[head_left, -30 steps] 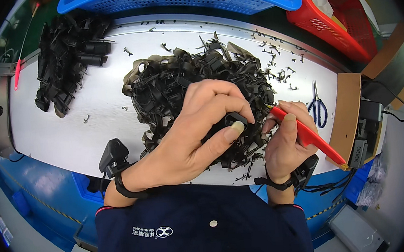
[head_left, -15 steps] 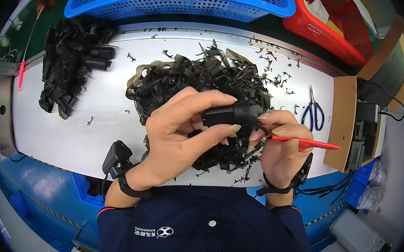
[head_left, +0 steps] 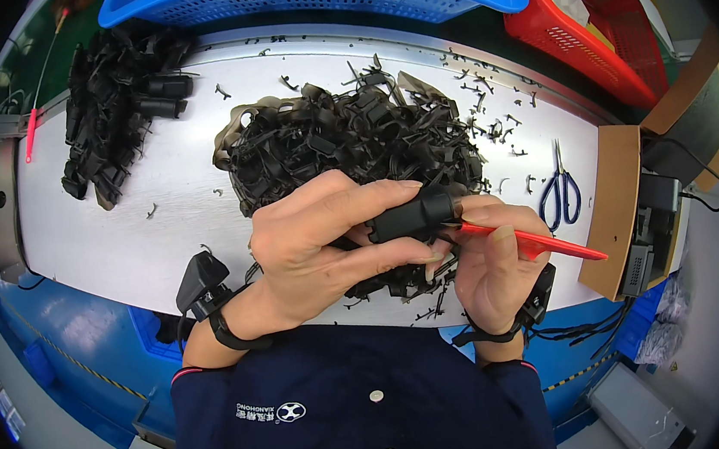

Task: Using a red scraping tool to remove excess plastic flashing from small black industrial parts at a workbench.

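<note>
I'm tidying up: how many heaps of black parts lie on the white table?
2: a smaller heap at the far left, and a larger heap in the middle, partly hidden by the left hand and right hand. The hands could hide more.

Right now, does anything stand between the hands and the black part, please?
Nothing visible does: the left hand holds the black part directly, and the right hand, with the red tool, is at its right end. The black pile lies below, not between.
</note>
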A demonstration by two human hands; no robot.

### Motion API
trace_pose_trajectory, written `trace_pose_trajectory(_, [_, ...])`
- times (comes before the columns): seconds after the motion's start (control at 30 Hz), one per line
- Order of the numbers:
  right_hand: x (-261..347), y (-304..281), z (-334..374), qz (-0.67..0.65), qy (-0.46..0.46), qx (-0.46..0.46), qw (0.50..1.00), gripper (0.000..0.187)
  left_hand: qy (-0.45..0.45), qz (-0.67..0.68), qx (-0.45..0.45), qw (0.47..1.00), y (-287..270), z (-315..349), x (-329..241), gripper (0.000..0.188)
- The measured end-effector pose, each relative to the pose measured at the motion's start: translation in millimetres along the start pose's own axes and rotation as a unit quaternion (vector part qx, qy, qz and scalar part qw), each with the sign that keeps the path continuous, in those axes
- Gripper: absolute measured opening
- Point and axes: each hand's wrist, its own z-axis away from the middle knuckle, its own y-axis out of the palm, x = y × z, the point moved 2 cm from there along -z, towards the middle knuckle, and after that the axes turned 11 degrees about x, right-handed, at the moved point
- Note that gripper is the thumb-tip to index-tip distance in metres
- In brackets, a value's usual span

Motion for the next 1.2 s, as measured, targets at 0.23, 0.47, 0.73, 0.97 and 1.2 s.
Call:
trace_pose_trajectory(0.23, [0, 0, -1, 0.001, -0.013, -0.013, 1.000, 0.019, 0.003, -0.010, 0.004, 1.000, 0, 1, 0, 0.041])
trace_pose_trajectory(0.47, [3, 3, -4, 0.469, -0.106, 0.007, 0.877, 0.013, -0.017, -0.002, -0.016, 1.000, 7, 9, 1, 0.032])
trace_pose_trajectory(0.73, [8, -10, -7, -0.028, 0.062, -0.050, 0.996, 0.025, -0.098, 0.180, -0.021, 0.979, 5, 7, 2, 0.030])
trace_pose_trajectory(0.97, [2, -5, -5, -0.066, 0.063, -0.030, 0.995, 0.025, -0.001, 0.017, 0.002, 1.000, 3, 2, 3, 0.034])
trace_pose_trajectory(1.2, [2, -3, -4, -0.060, 0.068, -0.061, 0.994, 0.023, 0.015, -0.001, -0.004, 1.000, 5, 1, 2, 0.033])
